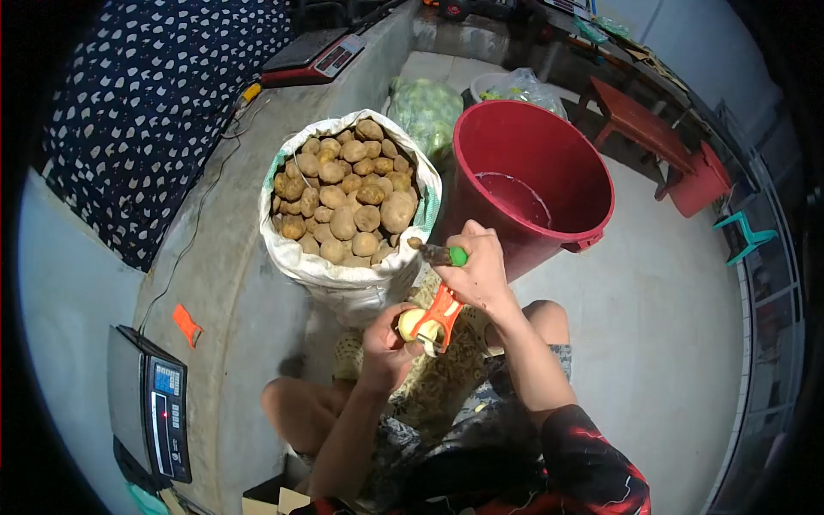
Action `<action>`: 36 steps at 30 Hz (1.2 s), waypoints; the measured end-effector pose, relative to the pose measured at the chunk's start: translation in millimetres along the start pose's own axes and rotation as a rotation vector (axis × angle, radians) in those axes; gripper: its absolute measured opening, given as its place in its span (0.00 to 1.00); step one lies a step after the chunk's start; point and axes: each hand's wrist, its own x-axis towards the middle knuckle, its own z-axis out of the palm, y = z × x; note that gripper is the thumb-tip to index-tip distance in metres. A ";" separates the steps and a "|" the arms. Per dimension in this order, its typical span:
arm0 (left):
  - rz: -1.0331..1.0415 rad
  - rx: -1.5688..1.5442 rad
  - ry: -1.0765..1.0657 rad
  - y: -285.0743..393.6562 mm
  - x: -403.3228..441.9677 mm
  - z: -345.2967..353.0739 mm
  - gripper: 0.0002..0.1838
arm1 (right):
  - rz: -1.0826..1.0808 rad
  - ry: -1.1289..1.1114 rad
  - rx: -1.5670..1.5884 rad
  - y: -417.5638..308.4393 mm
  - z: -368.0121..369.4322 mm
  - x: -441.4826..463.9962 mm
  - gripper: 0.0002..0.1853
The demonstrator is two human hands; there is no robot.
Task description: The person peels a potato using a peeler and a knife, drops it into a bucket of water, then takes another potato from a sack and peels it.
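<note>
My left hand (385,348) holds a pale, largely peeled potato (414,324) above my lap. In my right hand (481,273) is an orange peeler (442,314), its blade end against the potato. The same hand also grips a knife (439,254) with a green part on its handle, pointing left. A strip of peel hangs near the blade. Just beyond my hands stands a white sack (287,249) full of unpeeled potatoes (343,221). Peelings (438,386) lie between my legs.
A large red bucket (532,167) stands right of the sack, with a filled plastic bag (425,112) behind. At left are a digital scale (163,412) and another orange peeler (186,326). Another scale (313,58), a red bench (639,124) and a teal stool (747,236) stand farther off.
</note>
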 end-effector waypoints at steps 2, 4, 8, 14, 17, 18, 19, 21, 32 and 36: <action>0.012 0.005 0.037 5.3 -1.6 8.2 0.34 | 0.136 0.043 0.000 26.0 15.4 5.5 0.17; 0.020 -0.005 0.016 2.8 -1.2 3.5 0.34 | 0.267 0.091 -0.006 45.4 19.8 6.8 0.17; 0.004 0.043 0.035 6.9 0.0 7.6 0.34 | 0.252 -0.033 0.125 32.3 14.5 2.8 0.18; 0.015 0.045 -0.077 4.4 2.8 0.1 0.34 | 0.056 0.149 -0.085 42.9 13.4 5.5 0.18; 0.024 0.017 0.028 7.2 0.0 9.2 0.34 | 0.365 -0.036 0.156 51.3 18.7 3.1 0.17; 0.026 0.011 0.031 7.3 0.3 10.4 0.34 | 0.242 -0.020 0.115 30.6 11.7 1.0 0.16; 0.025 0.085 0.034 8.4 1.5 11.5 0.34 | 0.084 0.008 0.042 10.9 1.7 0.2 0.16; 0.015 0.167 0.040 9.8 -0.7 9.2 0.35 | -0.066 0.038 -0.023 8.3 2.8 -0.6 0.16; 0.042 0.015 0.053 6.9 -1.4 8.6 0.35 | 0.077 0.042 0.016 16.3 11.0 0.5 0.18; 0.014 -0.048 -0.015 5.5 -1.4 -2.6 0.35 | 0.489 -0.019 0.249 42.9 15.9 7.6 0.17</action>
